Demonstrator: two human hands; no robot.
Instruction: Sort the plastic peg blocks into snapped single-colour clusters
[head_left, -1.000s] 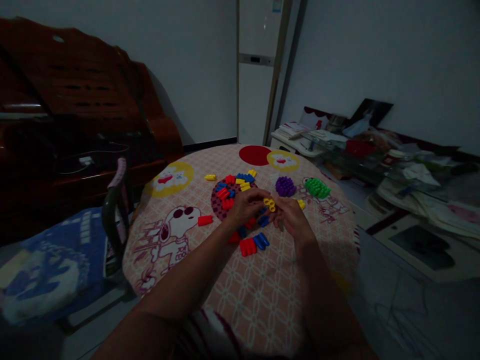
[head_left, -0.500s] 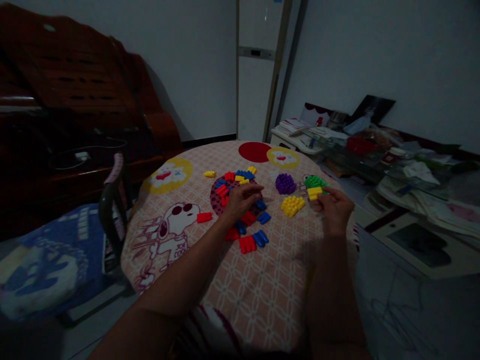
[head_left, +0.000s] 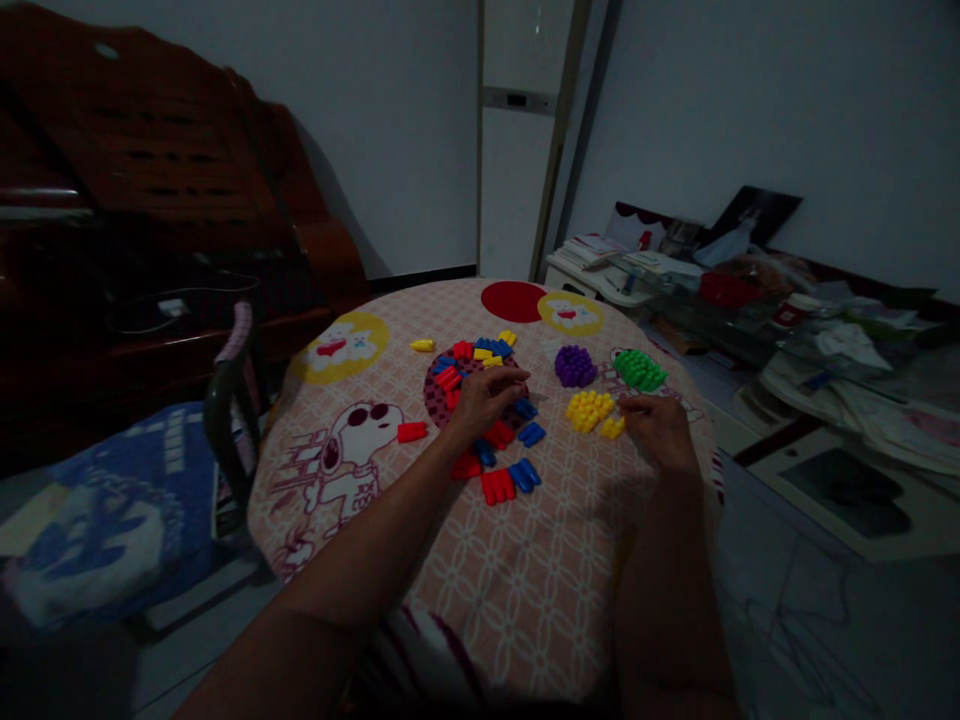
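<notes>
My left hand hovers over a loose spread of red and blue toy building blocks, its fingers loosely stretched to the right, with nothing visible in them. Under it, red blocks and blue blocks lie on the tablecloth. My right hand is closed at the fingertips on a small yellow building block, at the right edge of a yellow block cluster. Behind that stand a purple block cluster and a green block cluster.
A patterned cloth covers the round table. A single red block and a yellow block lie apart on the left. A chair stands at left; a cluttered glass-topped table is at right.
My right hand has lowered and moved the yellow block down and slightly left, beside the yellow cluster. My left hand has stayed nearly still. The view has shifted slightly.
</notes>
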